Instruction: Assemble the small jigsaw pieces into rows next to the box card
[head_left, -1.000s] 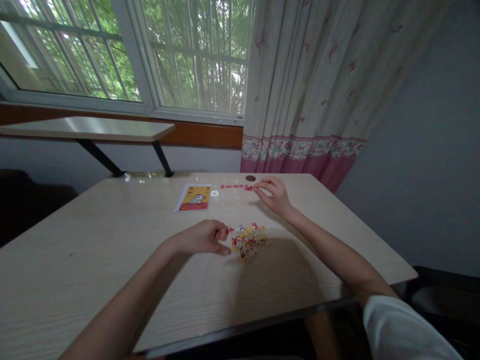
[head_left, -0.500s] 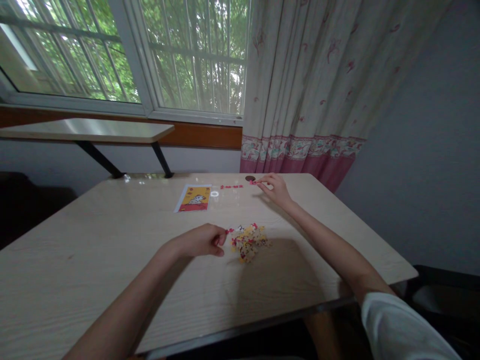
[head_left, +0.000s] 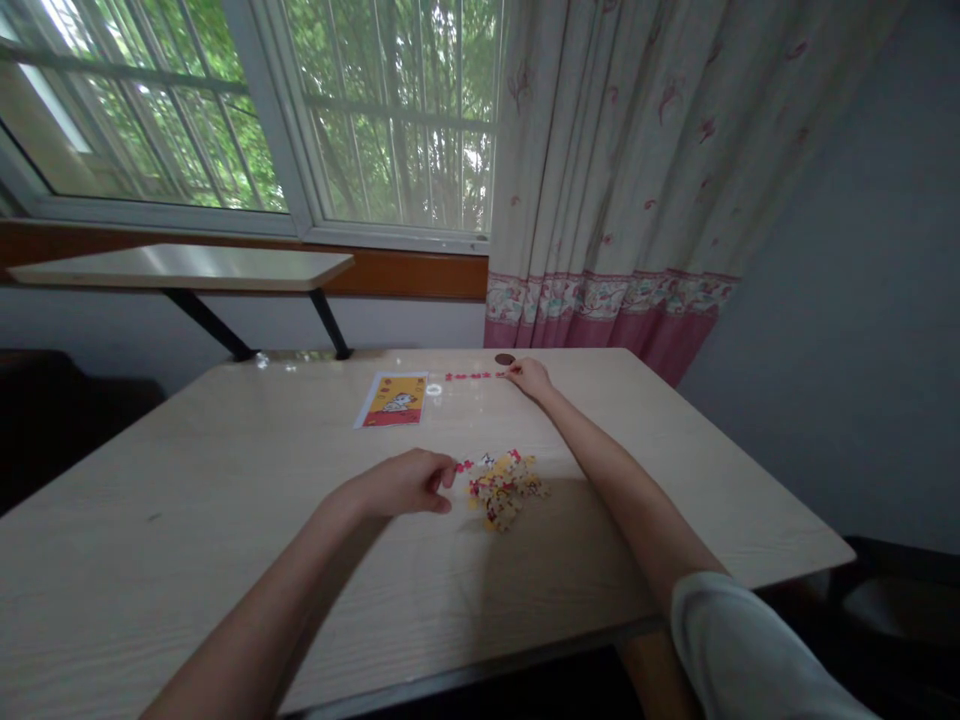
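At the far side of the table, my right hand [head_left: 531,378] pinches a red puzzle piece [head_left: 500,375] at the right end of a row of red puzzle pieces [head_left: 469,377]. My left hand [head_left: 416,482] rests beside a loose pile of puzzle pieces [head_left: 504,488], mostly yellow, red and white. Its fingers are curled, and whether anything is inside them is hidden. Close to the left index fingertip lie a few red pieces [head_left: 465,466]. Left of the row lies a picture sheet [head_left: 394,400] showing a spotted animal on yellow and red.
The pale wooden table [head_left: 247,480] stands against the wall under a window. A raised shelf [head_left: 187,265] on black legs [head_left: 330,325] is at the back left. A round dark cable hole [head_left: 505,359] sits behind the row. The curtain [head_left: 600,300] hangs behind the table.
My right hand has moved left and down onto the table, bringing a red puzzle piece to the right end of the row. My left hand has stayed beside the pile.
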